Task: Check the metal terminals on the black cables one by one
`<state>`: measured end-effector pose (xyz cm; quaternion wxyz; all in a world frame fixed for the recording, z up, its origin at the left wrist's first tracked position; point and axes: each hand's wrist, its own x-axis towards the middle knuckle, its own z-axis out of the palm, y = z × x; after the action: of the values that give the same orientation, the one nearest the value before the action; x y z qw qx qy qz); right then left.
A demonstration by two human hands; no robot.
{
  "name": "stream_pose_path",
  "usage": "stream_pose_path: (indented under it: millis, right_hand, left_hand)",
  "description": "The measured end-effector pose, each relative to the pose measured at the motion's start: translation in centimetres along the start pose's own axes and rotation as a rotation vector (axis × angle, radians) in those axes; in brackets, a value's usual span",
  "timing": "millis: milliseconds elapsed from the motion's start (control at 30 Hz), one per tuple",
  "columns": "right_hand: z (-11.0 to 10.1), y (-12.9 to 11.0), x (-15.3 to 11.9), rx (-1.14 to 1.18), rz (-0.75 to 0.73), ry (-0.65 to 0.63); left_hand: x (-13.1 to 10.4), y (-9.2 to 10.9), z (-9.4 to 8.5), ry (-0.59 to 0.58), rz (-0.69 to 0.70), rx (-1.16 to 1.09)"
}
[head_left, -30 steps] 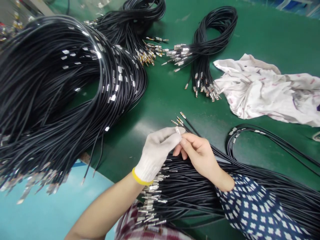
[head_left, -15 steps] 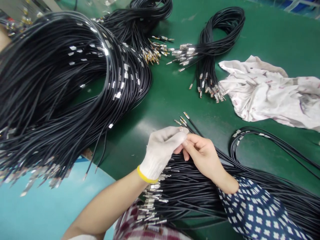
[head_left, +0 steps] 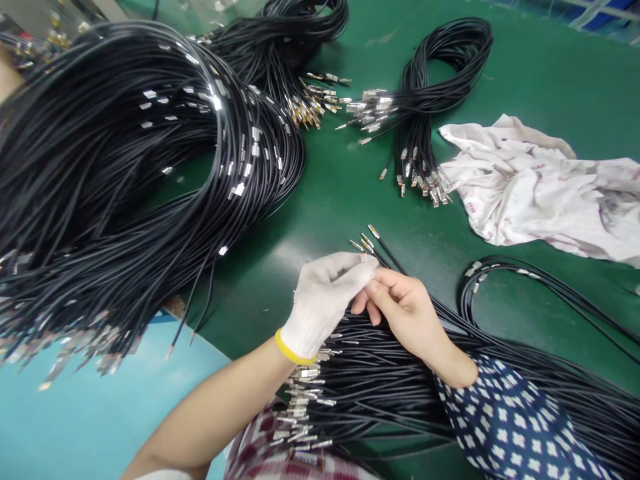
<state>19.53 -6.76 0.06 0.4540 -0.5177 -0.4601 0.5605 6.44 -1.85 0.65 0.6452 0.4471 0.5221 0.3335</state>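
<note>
My left hand [head_left: 327, 300], in a white knit glove with a yellow cuff, is closed in a pinch. A small metal cable connector [head_left: 364, 258] peeks out at its fingertips. My bare right hand [head_left: 405, 303] pinches right against the gloved fingers; what lies between its thumb and finger is hidden. Under both hands a thick row of black cables [head_left: 390, 373] runs to the right, their silvery connectors [head_left: 305, 393] lined up at the left end. Just beyond my fingertips, several cable ends with metal plugs [head_left: 367, 241] rest on the green table.
A large looped bundle of black cables [head_left: 260, 167] fills the left side and overhangs the table edge. Smaller coiled bundles [head_left: 300, 33] [head_left: 440, 73] lie at the back. A crumpled white cloth [head_left: 540, 187] is at the right, above a curved cable loop [head_left: 467, 287].
The view has shifted very slightly. Both hands keep the same pinch together, and the cables around them look unchanged.
</note>
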Motion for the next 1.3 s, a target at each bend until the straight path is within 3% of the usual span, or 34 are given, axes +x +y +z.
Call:
stream_pose_path:
  millis: [1300]
  right_hand:
    - [0.08,0.12,0.37,0.015,0.043,0.041]
  left_hand:
    - [0.34,-0.10,0.39,-0.014,-0.058,-0.058]
